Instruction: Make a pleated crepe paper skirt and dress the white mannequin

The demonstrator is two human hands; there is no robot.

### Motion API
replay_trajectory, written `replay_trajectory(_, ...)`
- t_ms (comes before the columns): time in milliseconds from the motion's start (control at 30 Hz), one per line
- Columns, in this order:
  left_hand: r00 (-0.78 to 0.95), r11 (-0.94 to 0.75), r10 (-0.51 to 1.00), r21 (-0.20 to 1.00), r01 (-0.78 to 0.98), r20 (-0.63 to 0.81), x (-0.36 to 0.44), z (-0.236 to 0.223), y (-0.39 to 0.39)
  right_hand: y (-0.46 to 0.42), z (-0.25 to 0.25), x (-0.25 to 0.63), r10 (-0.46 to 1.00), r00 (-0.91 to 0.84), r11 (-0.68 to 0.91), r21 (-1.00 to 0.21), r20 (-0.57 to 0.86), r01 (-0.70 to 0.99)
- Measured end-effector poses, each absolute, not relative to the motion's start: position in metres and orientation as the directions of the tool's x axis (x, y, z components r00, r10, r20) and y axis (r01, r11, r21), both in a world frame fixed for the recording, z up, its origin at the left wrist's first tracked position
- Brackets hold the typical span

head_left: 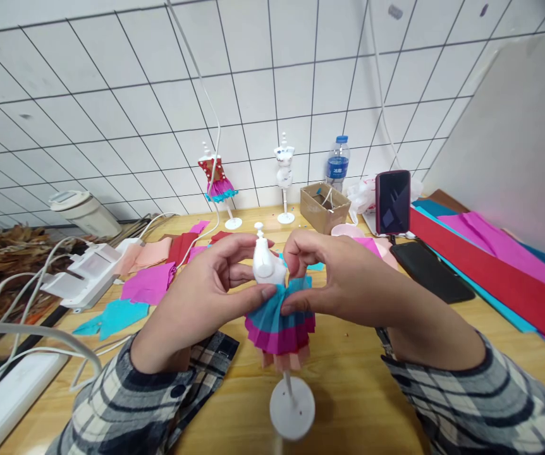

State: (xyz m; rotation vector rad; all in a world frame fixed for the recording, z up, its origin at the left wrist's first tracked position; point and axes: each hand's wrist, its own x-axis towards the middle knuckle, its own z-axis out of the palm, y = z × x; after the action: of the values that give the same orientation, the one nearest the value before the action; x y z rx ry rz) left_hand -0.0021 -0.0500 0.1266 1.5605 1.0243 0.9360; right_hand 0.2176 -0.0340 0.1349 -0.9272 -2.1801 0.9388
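A small white dress form [269,268] leans over the table with its round base [292,409] toward me. Around its waist sits a pleated crepe paper skirt [279,328], blue on top, magenta below and pale pink at the hem. My left hand [218,278] is closed around the form's torso, its thumb pressing at the waist by the skirt's top edge. With thumb and fingers, my right hand [320,272] pinches the skirt's blue upper edge on the right side. The fingertips behind the form are partly hidden.
Two other dress forms stand by the tiled wall, one in a red and magenta dress [218,180], one patterned white [284,167]. Nearby are a cardboard box [322,212], a bottle [337,161] and a phone [392,202]. Coloured paper [146,284] and a power strip [92,272] lie left.
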Motion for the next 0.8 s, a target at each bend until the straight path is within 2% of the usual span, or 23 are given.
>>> replay_trajectory(133,0.332,-0.243,0.927,0.953,0.179,0.174,-0.004,0.128,-0.047,-0.032,0.137,0.219,0.739,-0.627,0.511,-0.812,0.246,0.283)
replay_trajectory(233,0.337,-0.268,0.922,0.942,0.203,0.190,-0.004,0.129,-0.047,-0.032,0.137,0.219,0.718,-0.655,0.529,-0.796,0.236,0.294)
replay_trajectory(467,0.344,-0.189,0.931,0.967,0.171,0.121,-0.002,0.124,-0.049,-0.039,0.138,0.218,0.807,-0.521,0.523,-0.745,0.277,0.414)
replay_trajectory(633,0.373,-0.127,0.925,0.985,0.119,0.075,0.000,0.124,-0.051,-0.041,0.140,0.221,0.782,-0.530,0.583,-0.686,0.329,0.435)
replay_trajectory(800,0.432,-0.027,0.902,0.992,0.121,-0.028,0.005,0.131,-0.056,-0.042,0.138,0.219,0.766,-0.565,0.590,-0.684,0.306,0.430)
